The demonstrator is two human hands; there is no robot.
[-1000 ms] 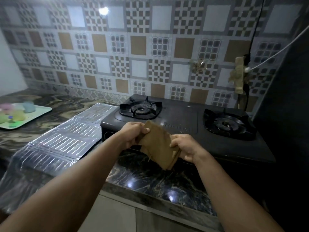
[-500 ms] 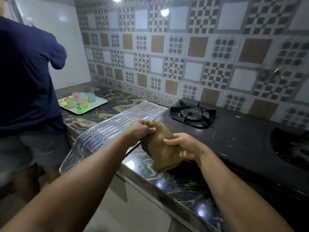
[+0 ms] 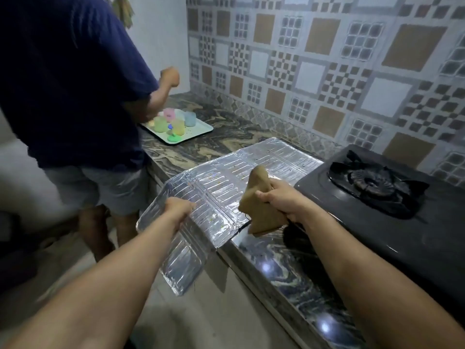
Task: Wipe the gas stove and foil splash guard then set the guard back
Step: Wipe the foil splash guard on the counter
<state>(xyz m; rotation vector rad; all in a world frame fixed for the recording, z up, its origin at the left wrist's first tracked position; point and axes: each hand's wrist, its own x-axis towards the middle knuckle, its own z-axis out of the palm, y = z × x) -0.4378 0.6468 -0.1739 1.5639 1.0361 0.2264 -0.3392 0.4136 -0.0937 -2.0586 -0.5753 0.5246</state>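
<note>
The silver foil splash guard lies flat on the marble counter, left of the black gas stove; its near panel hangs over the counter edge. My left hand grips the guard's front left part. My right hand holds a folded brown cloth above the guard's right side, close to the stove's left edge. Small coloured specks dot the foil. One burner of the stove shows.
Another person in a dark blue shirt stands close on my left, an arm over a white tray of coloured cups at the back of the counter. A patterned tiled wall runs behind. Floor lies below the hanging foil.
My left hand let go of the cloth and took hold of the foil guard. My right hand alone keeps the cloth. The view swung further left and down; the other person looms nearer.
</note>
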